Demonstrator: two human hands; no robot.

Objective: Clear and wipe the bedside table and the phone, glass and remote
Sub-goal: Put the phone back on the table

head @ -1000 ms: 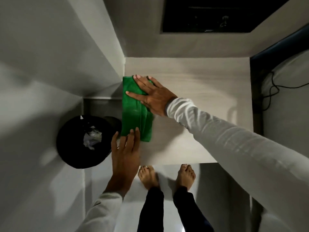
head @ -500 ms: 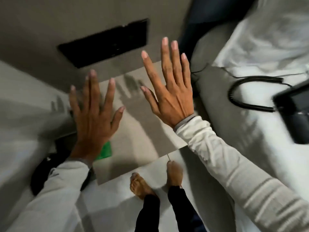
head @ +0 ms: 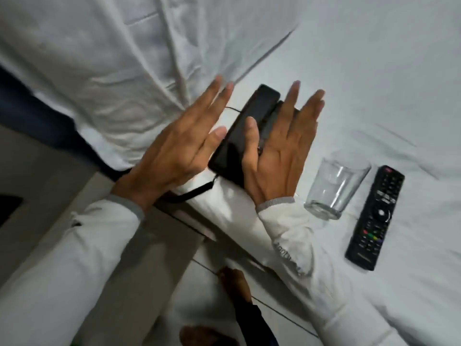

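A black desk phone (head: 249, 116) lies on the white bed sheet (head: 361, 71), its handset on the cradle and its cord (head: 197, 191) trailing toward the bed's edge. My left hand (head: 179, 146) is flat and spread just left of the phone. My right hand (head: 277, 156) hovers over the phone's right side, with the thumb on the handset and the fingers apart. To the right stands an empty clear glass (head: 334, 188), and beyond it lies a black remote (head: 374, 218). A corner of the bedside table (head: 174, 240) shows below my left wrist.
A white pillow (head: 119, 58) fills the upper left of the bed. The dark bed frame (head: 32, 111) runs along the left. My bare foot (head: 234, 283) stands on the pale floor between bed and table.
My view has swung from the table and green cloth to the bed. Both hands left the cloth, rose open, and now reach the phone. Glass and remote came into view.
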